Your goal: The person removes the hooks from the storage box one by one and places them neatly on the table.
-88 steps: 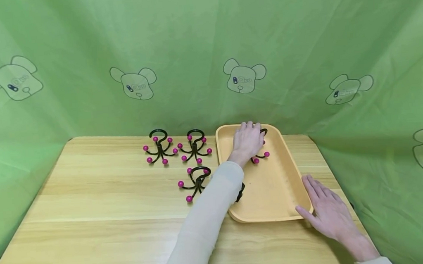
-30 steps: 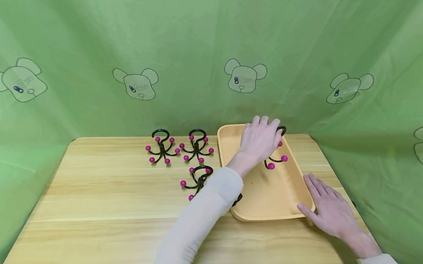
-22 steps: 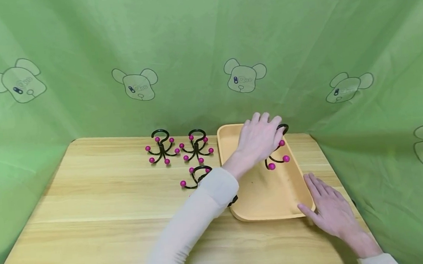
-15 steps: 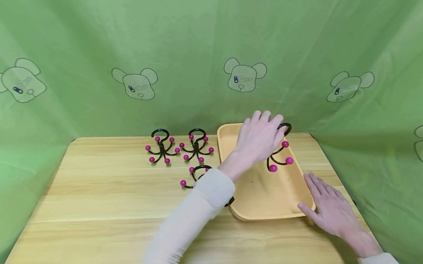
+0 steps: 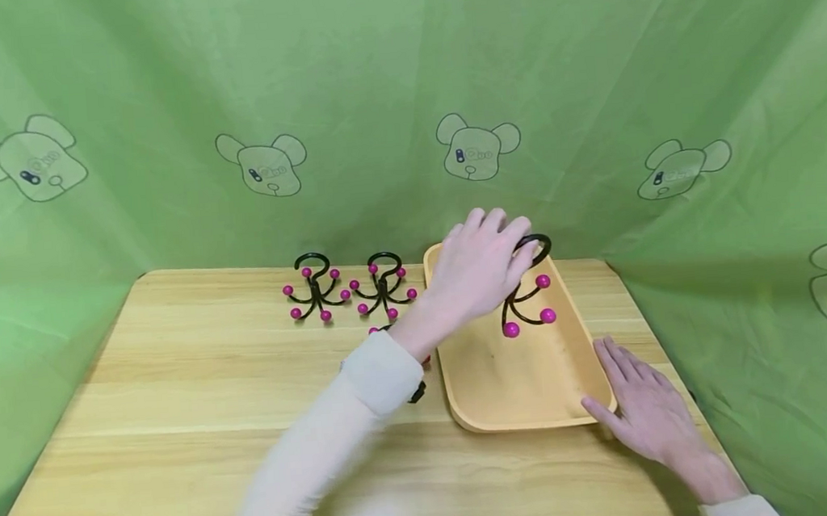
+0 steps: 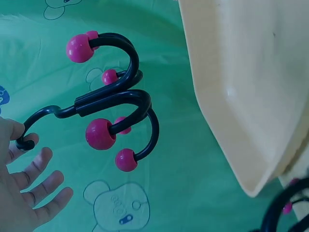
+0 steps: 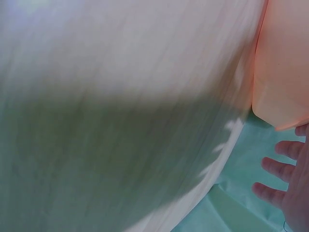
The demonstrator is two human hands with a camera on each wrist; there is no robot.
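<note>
My left hand (image 5: 476,265) pinches a black swivel hook hanger (image 6: 87,105) with several curved arms ending in pink balls. Thumb and index finger grip the tip of its hook in the left wrist view, while the other fingers spread loosely. In the head view the hanger hangs over the far part of a light orange tray (image 5: 525,379). My right hand (image 5: 648,418) touches the tray's near right corner, fingers straight along its side and thumb at the front rim. In the right wrist view its fingers (image 7: 277,169) show partly, beside the tray.
Two similar hangers, one (image 5: 316,292) further left and one (image 5: 383,287) close to the tray, stand on the wooden table (image 5: 200,420). My left forearm mostly hides a third hanger (image 5: 373,331). A green cloth (image 5: 369,67) with mouse-head prints rises behind and beside the table.
The left hand has lifted the hanger up from the tray, first going right, then back left in the last half second. The right hand has stayed at the tray corner.
</note>
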